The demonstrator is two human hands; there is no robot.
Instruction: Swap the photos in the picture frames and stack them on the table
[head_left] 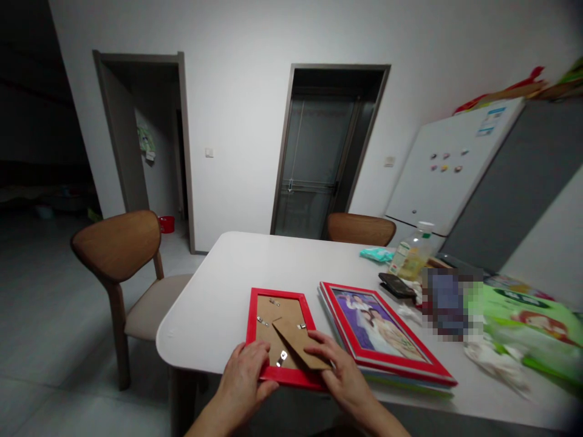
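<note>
A red picture frame [285, 308] lies face down near the table's front edge, its brown backing board up and several small metal clips showing. My left hand [246, 373] is closed on its lower left edge, the thumb along the near rim. At the lower right corner, my right hand [339, 370] grips the brown stand flap [298, 349], which is tilted up from the backing. My right thumb is close to the frame's near rim. Right of this frame, a stack topped by another red picture frame [382, 331] with a photo of people lies face up.
The white table [204, 315] has rounded corners. Along its right side are a clear bottle [412, 252], a black object [396, 285], a teal packet [376, 254], crumpled tissue [496, 364] and a green package [532, 321]. Wooden chairs stand at left [121, 249] and behind [362, 229].
</note>
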